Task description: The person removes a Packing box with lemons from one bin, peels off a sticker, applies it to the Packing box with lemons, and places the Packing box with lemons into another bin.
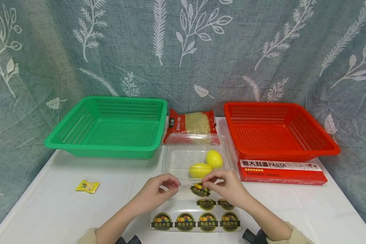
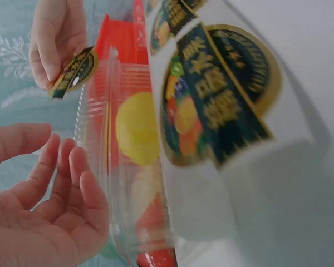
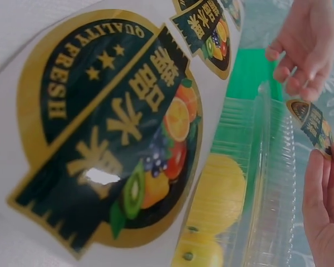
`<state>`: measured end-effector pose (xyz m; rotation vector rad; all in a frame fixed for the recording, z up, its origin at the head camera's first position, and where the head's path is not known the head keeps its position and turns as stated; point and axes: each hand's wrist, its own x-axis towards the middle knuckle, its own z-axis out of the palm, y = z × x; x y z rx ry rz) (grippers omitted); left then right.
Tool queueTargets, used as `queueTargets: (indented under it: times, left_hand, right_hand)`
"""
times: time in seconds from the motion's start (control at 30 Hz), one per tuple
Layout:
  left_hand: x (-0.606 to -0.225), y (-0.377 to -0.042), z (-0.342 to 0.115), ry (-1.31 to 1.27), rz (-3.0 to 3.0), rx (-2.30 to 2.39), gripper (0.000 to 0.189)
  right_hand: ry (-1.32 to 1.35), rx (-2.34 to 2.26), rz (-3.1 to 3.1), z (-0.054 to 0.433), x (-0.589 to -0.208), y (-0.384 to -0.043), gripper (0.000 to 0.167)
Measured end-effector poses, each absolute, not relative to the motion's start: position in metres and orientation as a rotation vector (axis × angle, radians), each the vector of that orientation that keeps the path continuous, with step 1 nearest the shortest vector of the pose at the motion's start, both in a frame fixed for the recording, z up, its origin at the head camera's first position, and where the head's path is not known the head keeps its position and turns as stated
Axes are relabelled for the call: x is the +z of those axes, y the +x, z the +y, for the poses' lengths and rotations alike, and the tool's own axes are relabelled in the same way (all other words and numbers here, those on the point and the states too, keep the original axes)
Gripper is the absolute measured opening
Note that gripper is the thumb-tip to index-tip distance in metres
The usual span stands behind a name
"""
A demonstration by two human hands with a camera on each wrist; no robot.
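My right hand pinches a round black-and-gold sticker with a fruit picture by its edge. In the right wrist view the sticker is off the sheet, between fingertips and thumb. My left hand is to the left of it, fingers loosely bent, holding nothing. Just beyond both hands is a clear plastic clamshell box with two yellow lemons inside. Below the hands lies a white sticker sheet bearing several more stickers; the right hand partly covers one.
A green basket stands at the back left, a red basket at the back right. A red pasta box lies before the red basket. Behind the clamshell is a red pasta bag. A small yellow packet lies far left.
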<state>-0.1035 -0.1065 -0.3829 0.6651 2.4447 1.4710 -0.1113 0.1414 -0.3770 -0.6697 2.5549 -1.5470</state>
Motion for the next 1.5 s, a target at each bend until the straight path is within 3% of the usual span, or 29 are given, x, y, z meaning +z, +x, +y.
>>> queueTargets:
  times: [0.77,1.5]
  left_hand:
    - [-0.378,-0.106,-0.084,0.747,2.412,1.550,0.011]
    - [-0.378,-0.111,-0.092,0.550,2.429,1.704,0.005]
  right_hand:
    - [-0.745,-1.611,2.520,0.135,-0.374,-0.112,0.010]
    - [-0.638,-1.774,2.515,0.142,-0.374,-0.113,0.013]
